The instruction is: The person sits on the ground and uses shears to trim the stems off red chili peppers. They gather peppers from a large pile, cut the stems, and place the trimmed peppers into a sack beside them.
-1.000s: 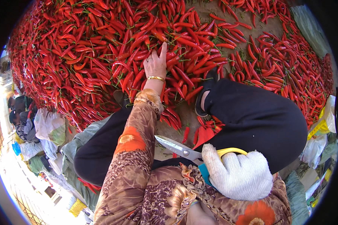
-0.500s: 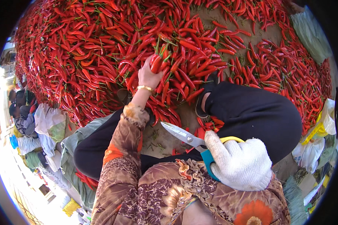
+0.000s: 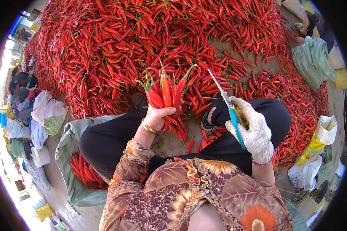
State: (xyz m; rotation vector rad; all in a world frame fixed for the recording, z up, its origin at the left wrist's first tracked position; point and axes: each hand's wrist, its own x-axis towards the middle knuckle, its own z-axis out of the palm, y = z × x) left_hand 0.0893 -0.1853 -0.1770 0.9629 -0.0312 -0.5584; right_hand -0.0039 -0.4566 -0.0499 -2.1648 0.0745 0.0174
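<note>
A bunch of red chili peppers (image 3: 166,92) stands in my left hand (image 3: 158,117), green stems pointing up and away from me. My fingers and thumb are closed round their lower parts. My right hand (image 3: 254,131), in a white knit glove, holds a pair of scissors (image 3: 235,123) with teal and yellow handles. The blades point up and to the left, apart from the stems, and look nearly together. Beyond both hands spreads a big heap of red chilies (image 3: 115,50). Cut pieces of red chili (image 3: 208,140) lie on the ground between my legs.
By my left knee, a green sack (image 3: 71,142) lies spread with chilies on it. Two people (image 3: 21,96) sit at the far left beside bags (image 3: 50,115). A green bag (image 3: 312,61) and another person's legs (image 3: 310,29) are at the upper right. White and yellow sacks (image 3: 320,134) stand at right.
My left hand has drawn back from the heap with a fuller bunch, now upright before me. The scissors have risen and turned to point up, their blades nearer the bunch.
</note>
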